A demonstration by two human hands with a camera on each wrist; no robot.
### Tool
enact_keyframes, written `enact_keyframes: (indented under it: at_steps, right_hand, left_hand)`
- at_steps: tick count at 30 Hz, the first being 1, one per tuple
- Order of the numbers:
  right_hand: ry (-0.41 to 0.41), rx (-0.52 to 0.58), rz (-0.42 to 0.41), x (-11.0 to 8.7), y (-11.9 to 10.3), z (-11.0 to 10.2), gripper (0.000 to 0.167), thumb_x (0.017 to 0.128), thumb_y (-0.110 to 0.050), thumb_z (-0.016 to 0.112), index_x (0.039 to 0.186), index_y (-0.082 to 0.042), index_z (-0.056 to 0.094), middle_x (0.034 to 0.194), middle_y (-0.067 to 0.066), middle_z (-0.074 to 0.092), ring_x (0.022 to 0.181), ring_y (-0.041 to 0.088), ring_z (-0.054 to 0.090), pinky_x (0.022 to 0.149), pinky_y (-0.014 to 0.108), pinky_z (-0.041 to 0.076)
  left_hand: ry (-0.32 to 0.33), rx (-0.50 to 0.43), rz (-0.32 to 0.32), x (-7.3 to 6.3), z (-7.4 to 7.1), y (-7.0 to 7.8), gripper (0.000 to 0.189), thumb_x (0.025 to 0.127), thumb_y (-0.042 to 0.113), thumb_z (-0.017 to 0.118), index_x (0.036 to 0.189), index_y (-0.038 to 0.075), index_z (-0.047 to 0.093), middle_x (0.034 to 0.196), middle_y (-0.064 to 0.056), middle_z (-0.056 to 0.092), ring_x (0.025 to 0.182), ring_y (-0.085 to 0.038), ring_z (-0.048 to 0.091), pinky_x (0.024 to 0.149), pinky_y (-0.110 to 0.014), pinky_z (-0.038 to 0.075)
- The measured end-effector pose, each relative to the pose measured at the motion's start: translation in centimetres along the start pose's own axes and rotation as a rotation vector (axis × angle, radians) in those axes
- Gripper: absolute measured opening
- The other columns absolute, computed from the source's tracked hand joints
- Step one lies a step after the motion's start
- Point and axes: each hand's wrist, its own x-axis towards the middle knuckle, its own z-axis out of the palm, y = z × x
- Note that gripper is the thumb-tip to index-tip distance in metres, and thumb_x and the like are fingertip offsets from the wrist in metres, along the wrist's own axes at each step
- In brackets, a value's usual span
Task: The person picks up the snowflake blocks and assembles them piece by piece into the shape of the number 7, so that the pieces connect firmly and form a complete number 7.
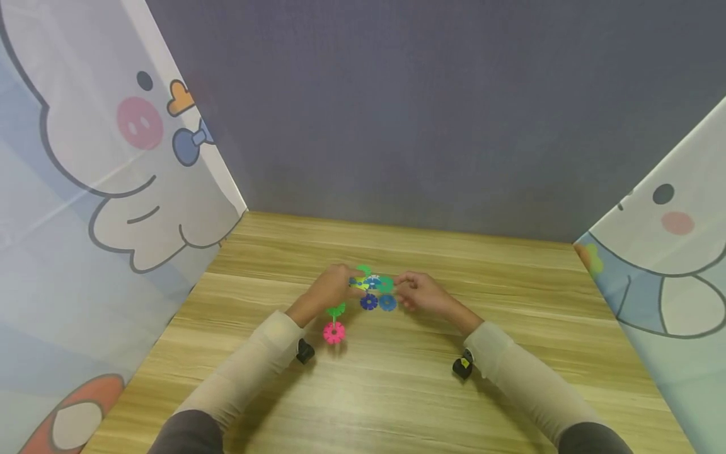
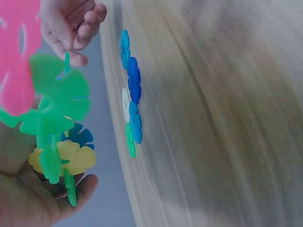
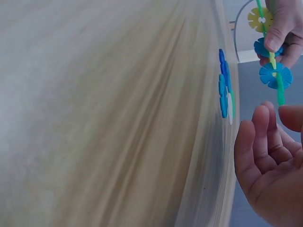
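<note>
My left hand (image 1: 331, 287) holds a chain of interlocking plastic snowflake discs above the table. A pink disc (image 1: 334, 333) and a green disc (image 1: 337, 310) hang at its near end. Farther along the chain are a yellow disc (image 2: 78, 158) and blue discs, one of them a light blue disc (image 3: 276, 75). At the chain's far end a green disc (image 3: 280, 90) appears edge-on. Close to that end is my right hand (image 1: 422, 293), its fingers loosely bent and nothing gripped. Whether its thumb touches the green disc, I cannot tell.
Several loose discs lie on the wooden table (image 1: 386, 391) below the hands, among them a dark blue disc (image 1: 368, 302), a blue disc (image 1: 388, 302) and a white disc (image 2: 125, 103). A grey panel (image 1: 397, 126) rises behind, with cartoon-printed cloth (image 1: 187, 183) at both sides.
</note>
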Motion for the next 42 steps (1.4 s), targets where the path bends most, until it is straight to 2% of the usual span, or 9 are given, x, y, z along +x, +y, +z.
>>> enact_keyframes:
  at_steps: [1, 6, 11, 18, 22, 27, 34, 39, 42]
  right_hand:
    - [0.007, -0.033, -0.001, 0.0, 0.0, 0.0, 0.029, 0.104, -0.019, 0.056, 0.129, -0.003, 0.061, 0.090, 0.014, 0.069, 0.071, 0.017, 0.063, 0.061, 0.026, 0.058]
    - [0.030, -0.244, -0.071, -0.2, 0.1, 0.2, 0.027, 0.103, -0.016, 0.057, 0.126, -0.006, 0.065, 0.089, 0.009, 0.069, 0.066, 0.014, 0.061, 0.057, 0.024, 0.054]
    - [0.046, -0.418, -0.166, -0.2, 0.3, 0.3, 0.028, 0.099, -0.013, 0.059, 0.124, -0.003, 0.066, 0.097, 0.006, 0.071, 0.071, 0.010, 0.062, 0.064, 0.024, 0.056]
    - [0.028, -0.503, -0.242, 0.2, 0.5, 0.9, 0.025, 0.093, -0.011, 0.067, 0.116, -0.001, 0.070, 0.089, 0.004, 0.069, 0.078, 0.011, 0.060, 0.070, 0.026, 0.056]
    - [0.032, -0.575, -0.245, 0.3, 0.4, 1.3, 0.032, 0.090, -0.013, 0.070, 0.120, -0.001, 0.070, 0.088, 0.001, 0.067, 0.076, 0.010, 0.057, 0.069, 0.026, 0.054]
    - [0.033, -0.668, -0.245, 0.3, 0.2, 1.8, 0.037, 0.090, -0.018, 0.075, 0.124, -0.005, 0.070, 0.082, -0.003, 0.059, 0.072, 0.010, 0.050, 0.064, 0.024, 0.047]
    - [0.031, -0.691, -0.255, 0.4, 0.3, 1.9, 0.033, 0.089, -0.017, 0.077, 0.119, -0.007, 0.071, 0.084, -0.002, 0.060, 0.074, 0.011, 0.051, 0.065, 0.025, 0.047]
    - [0.036, -0.645, -0.195, 0.3, 0.3, 1.8, 0.029, 0.086, -0.016, 0.079, 0.112, -0.007, 0.069, 0.091, 0.000, 0.064, 0.083, 0.012, 0.056, 0.075, 0.030, 0.053]
    - [0.034, -0.604, -0.146, 0.2, 0.3, 1.7, 0.024, 0.087, -0.017, 0.079, 0.105, -0.009, 0.065, 0.090, 0.001, 0.062, 0.081, 0.013, 0.056, 0.073, 0.028, 0.053]
  left_hand:
    - [0.004, 0.002, 0.002, 0.0, 0.0, -0.1, 0.049, 0.088, 0.025, 0.081, 0.131, 0.004, 0.068, 0.130, -0.011, 0.070, 0.122, -0.034, 0.066, 0.109, -0.046, 0.052]
    - [0.006, 0.029, -0.004, 0.3, -0.3, -0.3, 0.048, 0.088, 0.028, 0.080, 0.130, 0.007, 0.069, 0.129, -0.009, 0.072, 0.120, -0.032, 0.067, 0.109, -0.046, 0.053]
    - [-0.007, 0.065, -0.017, 0.5, -0.6, -0.4, 0.048, 0.090, 0.031, 0.079, 0.131, 0.008, 0.069, 0.130, -0.008, 0.072, 0.119, -0.031, 0.068, 0.109, -0.046, 0.053]
    - [0.005, 0.061, -0.046, 0.9, -0.8, -0.9, 0.050, 0.090, 0.029, 0.079, 0.133, 0.008, 0.067, 0.131, -0.010, 0.070, 0.121, -0.032, 0.067, 0.109, -0.047, 0.052]
    - [0.009, 0.068, -0.054, 1.0, -0.6, -1.5, 0.051, 0.089, 0.031, 0.079, 0.133, 0.008, 0.067, 0.132, -0.010, 0.070, 0.122, -0.032, 0.067, 0.110, -0.048, 0.052]
    - [0.017, 0.088, -0.029, 1.0, -0.7, -1.6, 0.050, 0.089, 0.032, 0.079, 0.132, 0.008, 0.068, 0.130, -0.009, 0.071, 0.127, -0.034, 0.063, 0.112, -0.049, 0.050]
    - [0.014, 0.114, -0.019, 1.0, -0.6, -1.6, 0.049, 0.089, 0.032, 0.079, 0.131, 0.008, 0.069, 0.130, -0.008, 0.071, 0.127, -0.034, 0.064, 0.113, -0.049, 0.049]
    - [0.005, 0.105, -0.025, 0.9, -0.5, -1.6, 0.050, 0.089, 0.032, 0.079, 0.132, 0.008, 0.068, 0.132, -0.009, 0.070, 0.129, -0.035, 0.061, 0.113, -0.049, 0.049]
    - [0.006, 0.092, -0.027, 0.8, -0.4, -1.6, 0.050, 0.089, 0.031, 0.079, 0.132, 0.008, 0.068, 0.132, -0.009, 0.070, 0.130, -0.035, 0.061, 0.112, -0.048, 0.050]
